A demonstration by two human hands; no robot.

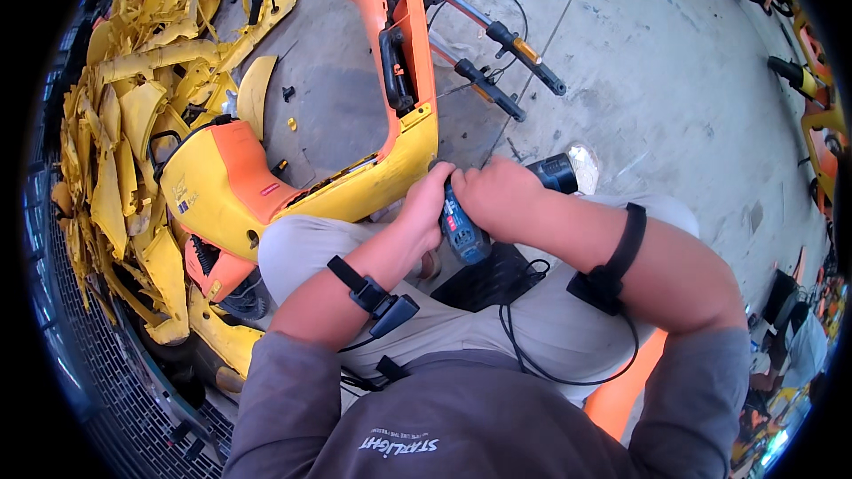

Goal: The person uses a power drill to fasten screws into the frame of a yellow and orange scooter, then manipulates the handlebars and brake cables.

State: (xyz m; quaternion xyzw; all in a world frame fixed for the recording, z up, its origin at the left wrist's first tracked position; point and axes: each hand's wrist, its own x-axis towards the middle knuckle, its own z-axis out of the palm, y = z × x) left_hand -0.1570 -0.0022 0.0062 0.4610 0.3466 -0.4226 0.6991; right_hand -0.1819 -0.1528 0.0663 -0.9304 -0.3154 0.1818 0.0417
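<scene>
My right hand (497, 200) is wrapped round the handle of a blue cordless drill (463, 232). Its dark battery (556, 173) sticks out past the fist to the right. Close against the drill's front end is my left hand (429, 202), its fingers bent inward. Whatever those fingers pinch is hidden. Both hands are at the lower edge of a yellow and orange scooter body (390, 168), which stands in front of my knees without a front wheel. The drill's tip cannot be seen behind my hands.
Broken yellow body panels (133, 142) are heaped along the left, beside a dark metal grating (98, 364). Bare fork legs (497, 40) jut from the scooter's far side. Orange and yellow scooters (825, 106) line the right edge. A black cable (568, 381) loops across my lap.
</scene>
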